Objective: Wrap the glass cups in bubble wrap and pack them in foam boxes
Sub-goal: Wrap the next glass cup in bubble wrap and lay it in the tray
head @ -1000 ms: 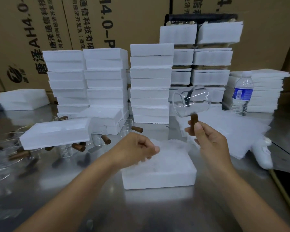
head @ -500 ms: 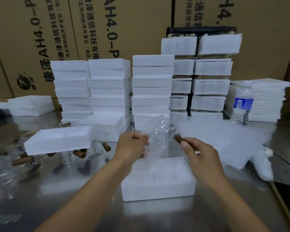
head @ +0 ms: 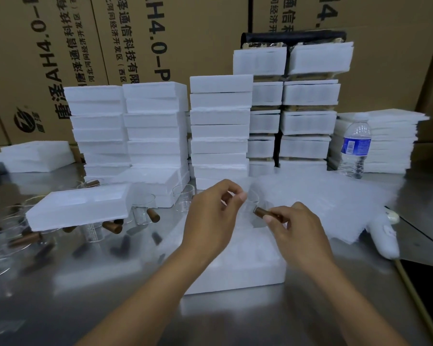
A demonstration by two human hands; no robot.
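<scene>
While pinched by its brown handle point(head: 264, 213) in the right grip point(head: 298, 231), held low over the far end of the open foam box point(head: 235, 273): one glass cup point(head: 251, 202), lying roughly on its side, handle pointing toward the right grip. Right grip closed narrowly on the handle alone, thumb and forefinger tips on the wood-coloured stub, other fingers curled under. Left grip point(head: 210, 216) curled, thumb and forefinger tips brought together just left of the cup mouth, pinching a clear wrap point(head: 246, 216) seen only faintly around the glass; extent of that wrap not determinable.

Foam box flat on the steel bench point(head: 98, 308), nearest the wearer, moulded recesses facing up, contents too washed out to read. Loose sheets of bubble wrap point(head: 330, 196) spread on the bench behind and right of the box.

Left of centre: foam lid point(head: 78, 208) resting across several unwrapped cups point(head: 143, 212) with brown handles, more glassware at the left edge. Behind: stacked foam boxes point(head: 219, 131) in columns, water bottle point(head: 355, 146) upright at right beside a pile of foam sheets point(head: 385, 141), printed cartons point(head: 198, 33) as backdrop. White hand tool point(head: 385, 239) lying at the bench's right edge.
</scene>
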